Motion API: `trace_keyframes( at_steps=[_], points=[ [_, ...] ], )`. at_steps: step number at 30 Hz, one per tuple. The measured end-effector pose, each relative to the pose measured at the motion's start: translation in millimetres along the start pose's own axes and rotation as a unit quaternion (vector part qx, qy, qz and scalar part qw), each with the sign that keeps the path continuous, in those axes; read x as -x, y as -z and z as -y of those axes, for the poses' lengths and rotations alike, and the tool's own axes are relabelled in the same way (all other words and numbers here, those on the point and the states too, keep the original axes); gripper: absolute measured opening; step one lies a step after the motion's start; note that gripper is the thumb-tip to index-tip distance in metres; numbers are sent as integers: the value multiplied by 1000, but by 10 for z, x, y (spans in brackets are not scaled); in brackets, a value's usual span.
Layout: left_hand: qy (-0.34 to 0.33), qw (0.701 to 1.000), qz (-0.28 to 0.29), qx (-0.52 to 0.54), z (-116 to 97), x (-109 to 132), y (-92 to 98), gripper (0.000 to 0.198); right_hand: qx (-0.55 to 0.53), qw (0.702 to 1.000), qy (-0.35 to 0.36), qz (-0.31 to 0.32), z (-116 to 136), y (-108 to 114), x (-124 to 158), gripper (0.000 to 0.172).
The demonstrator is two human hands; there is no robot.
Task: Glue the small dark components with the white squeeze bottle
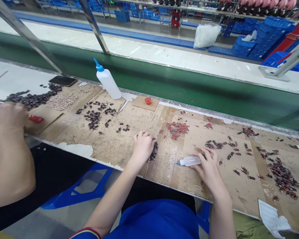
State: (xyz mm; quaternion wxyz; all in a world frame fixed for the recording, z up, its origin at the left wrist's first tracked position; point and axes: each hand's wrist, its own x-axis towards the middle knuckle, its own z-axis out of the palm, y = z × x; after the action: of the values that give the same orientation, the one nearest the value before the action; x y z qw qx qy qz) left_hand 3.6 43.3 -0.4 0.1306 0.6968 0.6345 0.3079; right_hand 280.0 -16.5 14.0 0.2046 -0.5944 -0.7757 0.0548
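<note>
My right hand [209,164] is closed around a small translucent squeeze bottle [190,161] with a thin blue-green tip. The bottle lies nearly level, low over the cardboard, its tip facing left. At the edge of a small heap of black parts [153,152], my left hand [144,146] has its fingers curled down; whatever is between them is hidden. Beyond both hands lies a pile of small red-and-black parts [177,130]. More dark parts with red on them [215,144] are scattered past my right hand, and a larger pile of them [285,177] sits farther right.
A large white bottle with blue nozzle [109,83] stands at the cardboard's back edge. A red cap [148,100] rests on a cardboard piece. A co-worker's hand [8,119] is at far left, near black parts [37,98]. Behind runs a green conveyor belt [164,81].
</note>
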Motion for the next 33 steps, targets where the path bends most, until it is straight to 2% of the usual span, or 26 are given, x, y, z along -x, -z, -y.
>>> trace_keyframes(
  at_steps=[4, 7, 9, 13, 15, 17, 19, 21, 23, 28, 30, 33],
  points=[
    [2, 1000, -9, -2, -23, -23, -57, 17, -152, 988, -5, 29, 47, 86, -22, 12],
    [1, 999, 27, 17, -110, -22, -30, 15, -296, 951, -91, 21, 133, 118, -12, 21],
    [-10, 997, 68, 41, -197, 11, -11, 13, -393, 906, -156, -15, 199, 87, -15, 31],
    [-48, 984, 151, 86, -341, 139, -43, 16, -577, 771, -242, -120, 325, -41, -80, 36],
    [-65, 980, 168, 86, -369, 209, -85, 17, -634, 714, -267, -130, 393, -105, -129, 35],
    [-69, 982, 161, 67, -371, 267, -119, 16, -668, 679, -284, -109, 465, -161, -173, 36],
    [-60, 987, 138, 48, -360, 308, -130, 15, -669, 662, -315, -121, 534, -212, -204, 37],
    [-55, 989, 129, 47, -347, 331, -121, 15, -635, 667, -353, -164, 590, -255, -223, 38],
    [-57, 987, 135, 62, -339, 337, -104, 18, -584, 695, -374, -191, 631, -286, -235, 38],
    [-24, 985, 145, 89, -354, 318, -94, 23, -472, 782, -359, -195, 702, -313, -266, 35],
    [0, 985, 145, 97, -372, 309, -95, 24, -442, 801, -352, -199, 725, -319, -278, 35],
    [25, 984, 143, 104, -399, 296, -90, 25, -426, 813, -347, -194, 742, -336, -287, 36]
  ],
)
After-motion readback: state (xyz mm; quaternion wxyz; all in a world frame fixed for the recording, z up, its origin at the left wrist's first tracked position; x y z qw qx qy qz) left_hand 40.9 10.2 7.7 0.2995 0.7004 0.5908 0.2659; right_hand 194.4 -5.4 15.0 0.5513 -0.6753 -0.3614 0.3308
